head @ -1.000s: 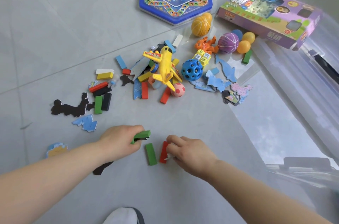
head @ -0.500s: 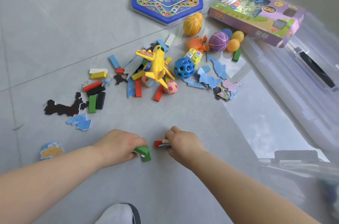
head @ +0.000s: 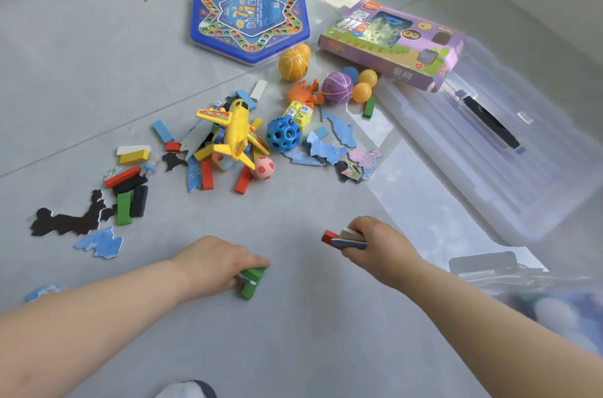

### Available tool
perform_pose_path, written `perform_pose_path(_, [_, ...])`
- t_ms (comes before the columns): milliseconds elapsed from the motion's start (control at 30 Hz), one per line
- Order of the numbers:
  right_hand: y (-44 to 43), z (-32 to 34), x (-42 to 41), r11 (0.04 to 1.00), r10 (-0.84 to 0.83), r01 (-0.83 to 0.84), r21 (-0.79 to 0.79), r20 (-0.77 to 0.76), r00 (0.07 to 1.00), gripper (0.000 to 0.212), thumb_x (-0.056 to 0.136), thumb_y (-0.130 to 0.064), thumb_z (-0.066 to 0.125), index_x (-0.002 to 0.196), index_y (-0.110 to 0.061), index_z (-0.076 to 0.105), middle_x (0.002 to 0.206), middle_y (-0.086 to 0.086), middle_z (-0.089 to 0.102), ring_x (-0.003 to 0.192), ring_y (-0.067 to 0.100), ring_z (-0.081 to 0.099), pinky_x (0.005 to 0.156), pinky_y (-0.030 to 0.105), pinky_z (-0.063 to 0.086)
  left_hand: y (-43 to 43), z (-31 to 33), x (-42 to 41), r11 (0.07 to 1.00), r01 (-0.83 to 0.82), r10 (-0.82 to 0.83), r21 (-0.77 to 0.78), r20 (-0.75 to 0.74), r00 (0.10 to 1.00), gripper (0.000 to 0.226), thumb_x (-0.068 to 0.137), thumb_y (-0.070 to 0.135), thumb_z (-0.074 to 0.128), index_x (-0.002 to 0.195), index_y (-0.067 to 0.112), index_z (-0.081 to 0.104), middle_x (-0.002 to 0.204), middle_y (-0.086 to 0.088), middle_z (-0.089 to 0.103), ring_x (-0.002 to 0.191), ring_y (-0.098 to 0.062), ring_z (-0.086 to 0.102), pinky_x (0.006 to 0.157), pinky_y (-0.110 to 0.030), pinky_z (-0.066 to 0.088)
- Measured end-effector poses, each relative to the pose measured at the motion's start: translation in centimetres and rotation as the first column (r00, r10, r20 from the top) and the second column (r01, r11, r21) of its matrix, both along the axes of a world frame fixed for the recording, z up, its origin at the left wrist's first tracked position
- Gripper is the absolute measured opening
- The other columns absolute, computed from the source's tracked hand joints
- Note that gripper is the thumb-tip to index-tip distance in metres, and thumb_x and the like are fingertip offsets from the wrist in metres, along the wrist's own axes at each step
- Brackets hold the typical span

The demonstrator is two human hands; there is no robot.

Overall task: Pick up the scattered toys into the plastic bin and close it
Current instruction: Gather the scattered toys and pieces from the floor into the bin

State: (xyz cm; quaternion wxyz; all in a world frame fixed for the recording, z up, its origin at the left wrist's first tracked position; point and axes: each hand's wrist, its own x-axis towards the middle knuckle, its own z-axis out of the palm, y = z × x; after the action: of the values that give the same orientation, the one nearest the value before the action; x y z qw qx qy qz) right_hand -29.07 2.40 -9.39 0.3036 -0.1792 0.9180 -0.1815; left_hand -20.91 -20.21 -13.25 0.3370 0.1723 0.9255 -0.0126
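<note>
Glossy smooth tile floor (head: 98, 55); clear plastic lid (head: 489, 169); glossy plastic plane (head: 236, 133).

- My right hand (head: 375, 246) has lifted off the floor and swung right, carrying the red block (head: 328, 237) stacked with flat pieces.
- My left hand (head: 215, 262) gathered both green blocks (head: 251, 280) against the floor.
- No loose blocks remain between my hands.

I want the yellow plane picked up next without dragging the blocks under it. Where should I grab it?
Pinch the plane across its fuselage behind the wings, coming from above. It lies on top of the blocks, body up and clear, so lifting straight up should leave them.
</note>
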Motion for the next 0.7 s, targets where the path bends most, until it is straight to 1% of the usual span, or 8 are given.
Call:
perform_pose_path(100, [2.1, 3.6, -1.1, 0.975, -0.188, 0.197, -0.105, 0.091, 0.978, 0.015, 0.085, -0.02, 0.061, 0.079, -0.021, 0.047, 0.07, -0.007, 0.047, 0.064, 0.014, 0.046, 0.051, 0.02, 0.033, 1.4, 0.1, -1.6, 0.986, 0.164, -0.164, -0.011, -0.01, 0.986, 0.034, 0.093, 0.026, 0.039, 0.127, 0.025, 0.042, 0.126, -0.002, 0.051, 0.117, -0.024, 0.05, 0.087, -0.035, 0.041])
perform_pose_path(200, [4.8, 8.2, -1.9, 0.939, -0.292, 0.296, -0.174, 0.048, 0.955, 0.025, 0.083, -0.02, 0.065, 0.068, -0.027, 0.046, 0.062, -0.006, 0.046, 0.054, 0.009, 0.043, 0.043, 0.013, 0.033, 3.2, 0.7, -2.6, 0.961, 0.269, -0.265, -0.068, 0.059, 0.962, 0.03, 0.094, 0.028, 0.038, 0.121, 0.018, 0.047, 0.125, -0.004, 0.05, 0.115, -0.027, 0.051, 0.085, -0.038, 0.04])
perform_pose_path(300, [8.3, 12.5, -1.8, 0.9, -0.392, 0.373, -0.224, -0.047, 0.919, 0.026, 0.08, -0.019, 0.068, 0.067, -0.028, 0.047, 0.058, -0.007, 0.048, 0.049, 0.007, 0.047, 0.045, 0.013, 0.037, 5.1, 2.1, -3.4, 0.99, 0.108, -0.106, 0.093, -0.031, 0.994, 0.034, 0.091, 0.041, 0.037, 0.112, 0.019, 0.052, 0.118, 0.003, 0.055, 0.111, -0.021, 0.054, 0.079, -0.027, 0.041])
perform_pose_path(400, [12.7, 16.4, -0.6, 0.86, -0.497, 0.458, -0.224, -0.162, 0.853, 0.027, 0.077, -0.018, 0.069, 0.064, -0.028, 0.048, 0.048, -0.006, 0.054, 0.048, -0.001, 0.05, 0.049, 0.009, 0.037, 8.6, 5.1, -5.8, 0.943, 0.016, 0.048, 0.331, -0.185, 0.982, 0.068, 0.061, 0.063, 0.013, 0.096, 0.024, 0.056, 0.076, 0.017, 0.05, 0.093, -0.013, 0.056, 0.053, -0.008, 0.025])
perform_pose_path(467, [16.1, 18.4, 0.5, 0.809, -0.588, 0.542, -0.229, -0.279, 0.759, 0.027, 0.077, -0.017, 0.07, 0.064, -0.027, 0.048, 0.048, -0.004, 0.052, 0.048, 0.009, 0.05, 0.051, 0.008, 0.037, 11.7, 8.1, -7.7, 0.877, 0.014, 0.131, 0.481, -0.267, 0.955, 0.072, 0.05, 0.063, 0.007, 0.087, 0.025, 0.056, 0.063, 0.019, 0.039, 0.076, -0.009, 0.049, 0.051, -0.007, 0.024])
perform_pose_path(533, [19.9, 19.3, 2.0, 0.713, -0.698, 0.655, -0.251, -0.353, 0.623, 0.024, 0.08, -0.015, 0.067, 0.067, -0.024, 0.049, 0.056, 0.001, 0.052, 0.044, 0.016, 0.042, 0.048, 0.01, 0.038, 15.4, 10.8, -9.3, 0.809, 0.1, 0.149, 0.58, -0.365, 0.919, 0.064, 0.054, 0.063, 0.011, 0.081, 0.026, 0.055, 0.058, 0.018, 0.039, 0.068, -0.007, 0.043, 0.054, -0.008, 0.026])
perform_pose_path(633, [24.9, 18.0, 4.5, 0.457, -0.878, 0.837, -0.302, -0.307, 0.369, 0.016, 0.084, -0.011, 0.063, 0.074, -0.018, 0.052, 0.061, 0.003, 0.051, 0.053, 0.019, 0.044, 0.047, 0.025, 0.037, 21.9, 14.3, -11.3, 0.686, 0.283, 0.119, 0.67, -0.488, 0.865, 0.037, 0.068, 0.053, 0.028, 0.067, 0.025, 0.052, 0.052, 0.016, 0.044, 0.076, -0.012, 0.044, 0.049, -0.014, 0.029])
perform_pose_path(700, [27.5, 15.5, 5.8, 0.318, -0.935, 0.914, -0.254, -0.246, 0.257, 0.01, 0.085, -0.01, 0.063, 0.082, -0.012, 0.053, 0.063, 0.002, 0.05, 0.057, 0.02, 0.043, 0.054, 0.028, 0.033, 26.3, 16.2, -12.0, 0.65, 0.386, 0.08, 0.654, -0.564, 0.822, 0.032, 0.071, 0.046, 0.039, 0.067, 0.02, 0.057, 0.059, 0.008, 0.057, 0.064, -0.013, 0.05, 0.046, -0.012, 0.022])
